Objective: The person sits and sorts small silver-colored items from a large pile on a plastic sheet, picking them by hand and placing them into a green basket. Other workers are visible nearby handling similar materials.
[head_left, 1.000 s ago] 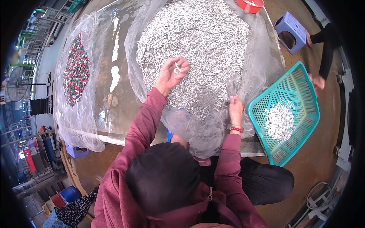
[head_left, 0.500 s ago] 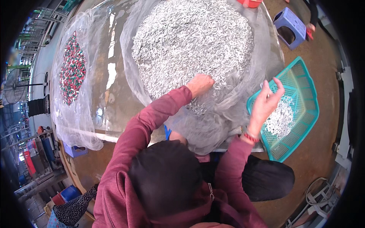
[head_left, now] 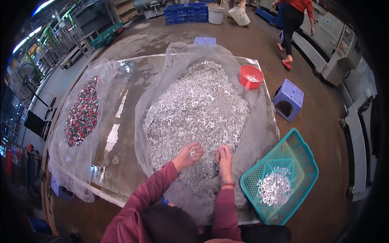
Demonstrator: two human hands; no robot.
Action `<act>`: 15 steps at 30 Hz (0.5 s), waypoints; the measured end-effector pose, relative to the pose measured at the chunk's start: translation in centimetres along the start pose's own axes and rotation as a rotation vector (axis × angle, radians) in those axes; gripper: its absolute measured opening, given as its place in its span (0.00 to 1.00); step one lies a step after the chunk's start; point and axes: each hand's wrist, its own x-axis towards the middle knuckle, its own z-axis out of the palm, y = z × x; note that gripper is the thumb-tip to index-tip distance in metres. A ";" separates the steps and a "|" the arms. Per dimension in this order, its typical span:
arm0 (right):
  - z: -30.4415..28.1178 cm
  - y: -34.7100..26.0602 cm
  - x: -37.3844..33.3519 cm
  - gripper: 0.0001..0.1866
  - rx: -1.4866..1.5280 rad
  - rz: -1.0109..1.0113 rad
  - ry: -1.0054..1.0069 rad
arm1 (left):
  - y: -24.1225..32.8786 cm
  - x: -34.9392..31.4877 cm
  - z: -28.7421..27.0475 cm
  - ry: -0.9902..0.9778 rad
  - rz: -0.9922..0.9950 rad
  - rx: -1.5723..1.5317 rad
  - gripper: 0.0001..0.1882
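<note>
A large heap of small silvery-white, hook-shaped pieces [head_left: 198, 109] lies on a sheer mesh net [head_left: 139, 133] spread over the table. My left hand [head_left: 189, 155] is over the near part of the heap, its fingers curled around a white hook-shaped piece [head_left: 192, 152]. Close by on the right, my right hand [head_left: 224, 158] has its fingers pinched together above the pieces; what they grip is too small to make out. To the right of that hand, a teal plastic basket [head_left: 300, 178] contains a smaller pile of white hook-shaped pieces [head_left: 275, 188].
A red scoop [head_left: 249, 84] with some pieces stands at the heap's far right. Red, green and white pieces [head_left: 83, 115] lie on another net at left. A purple stool [head_left: 289, 97] stands beyond the basket. Farther off, a person [head_left: 293, 24] in red walks near machines.
My right hand has moved left from above the basket to the heap, beside my left hand. The view has tilted up, showing more of the floor and the far side.
</note>
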 end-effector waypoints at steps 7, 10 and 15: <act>-0.8 -1.0 0.0 0.07 0.694 0.084 -0.005 | 1.4 -0.8 1.7 0.122 0.073 -0.080 0.04; -0.5 -6.1 -1.9 0.11 0.085 -0.166 0.141 | 1.4 -0.9 2.6 0.122 0.044 0.276 0.07; 1.1 -11.2 -2.8 0.14 -0.527 -0.291 0.267 | -2.7 3.2 3.7 0.022 0.260 1.418 0.23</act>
